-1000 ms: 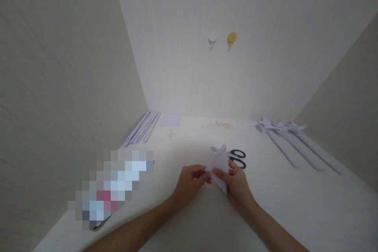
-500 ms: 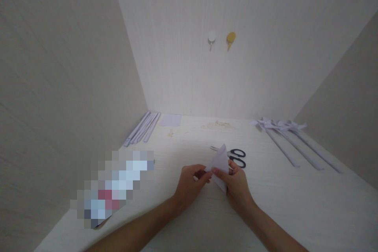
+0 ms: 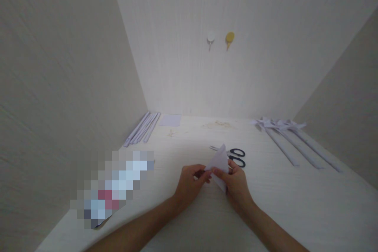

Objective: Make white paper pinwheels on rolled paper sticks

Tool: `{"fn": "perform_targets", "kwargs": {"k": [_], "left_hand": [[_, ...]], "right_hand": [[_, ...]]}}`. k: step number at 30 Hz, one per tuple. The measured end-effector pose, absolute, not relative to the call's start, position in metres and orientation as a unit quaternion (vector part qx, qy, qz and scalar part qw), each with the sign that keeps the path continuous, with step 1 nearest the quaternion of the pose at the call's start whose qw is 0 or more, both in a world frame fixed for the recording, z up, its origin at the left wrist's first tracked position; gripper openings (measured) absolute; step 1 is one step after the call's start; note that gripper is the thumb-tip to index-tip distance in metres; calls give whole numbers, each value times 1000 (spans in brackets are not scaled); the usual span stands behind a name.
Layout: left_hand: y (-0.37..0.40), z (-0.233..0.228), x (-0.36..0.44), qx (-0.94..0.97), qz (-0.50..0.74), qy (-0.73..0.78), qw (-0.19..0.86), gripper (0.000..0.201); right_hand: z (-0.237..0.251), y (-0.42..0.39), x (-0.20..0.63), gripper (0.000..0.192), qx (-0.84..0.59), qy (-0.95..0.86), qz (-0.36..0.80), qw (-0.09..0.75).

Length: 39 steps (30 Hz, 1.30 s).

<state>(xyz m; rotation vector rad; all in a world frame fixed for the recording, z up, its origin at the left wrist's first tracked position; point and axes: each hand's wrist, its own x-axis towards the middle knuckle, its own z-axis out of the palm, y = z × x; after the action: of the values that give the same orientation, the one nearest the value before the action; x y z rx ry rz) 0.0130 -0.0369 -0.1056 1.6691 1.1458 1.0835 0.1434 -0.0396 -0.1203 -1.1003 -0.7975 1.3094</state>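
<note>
A piece of white paper (image 3: 219,163), folded into a triangle, is held up between my two hands above the table. My left hand (image 3: 193,179) pinches its left corner between thumb and fingers. My right hand (image 3: 236,181) grips the right side, thumb on the near face and fingers behind it. Just beyond the paper lies a pair of scissors (image 3: 238,152) with black handles, blades pointing left; the paper and my right fingers partly cover it.
Several rolled paper sticks (image 3: 143,128) lie at the back left beside a flat paper square (image 3: 170,120). Paper pinwheels on sticks (image 3: 282,145) lie at the right. A pixelated object (image 3: 118,189) is at the front left. Small tan bits (image 3: 220,125) and rubber-band-like loops (image 3: 171,132) lie near the back wall.
Almost nothing differs. Both hands keep the same hold on the folded paper, and the view has shifted very slightly.
</note>
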Motion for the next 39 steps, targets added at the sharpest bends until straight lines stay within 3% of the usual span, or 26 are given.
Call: {"fn": "perform_targets", "kwargs": {"k": [39], "left_hand": [[-37,-103,13,676,410,447,419,30]], "right_hand": [[-121,-40,143,40,-489,-346,545,587]]}}
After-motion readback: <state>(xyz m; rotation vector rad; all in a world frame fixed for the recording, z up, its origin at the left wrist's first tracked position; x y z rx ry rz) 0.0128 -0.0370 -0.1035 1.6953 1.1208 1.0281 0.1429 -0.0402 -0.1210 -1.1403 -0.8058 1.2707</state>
